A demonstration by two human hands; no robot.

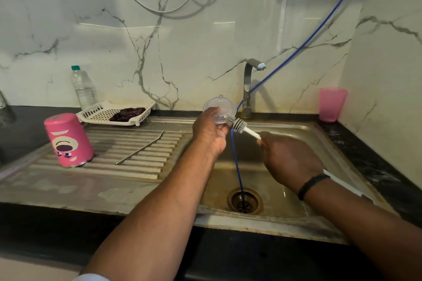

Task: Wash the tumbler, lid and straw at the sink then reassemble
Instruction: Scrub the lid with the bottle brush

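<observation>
The pink tumbler (68,140) with a cartoon face stands upside down on the ribbed drainboard at the left. A metal straw (140,148) lies on the drainboard to its right. My left hand (210,132) holds the clear domed lid (220,108) up over the sink's left edge, near the tap. My right hand (290,159) grips the white handle of a bottle brush (239,124), whose grey bristles touch the lid's lower right edge.
The steel sink (319,143) has a drain (244,201) with a blue hose (236,166) running into it. The tap (250,84) stands behind. A white basket (100,113) with a dark cloth, a water bottle (83,88) and a pink cup (331,104) sit along the wall.
</observation>
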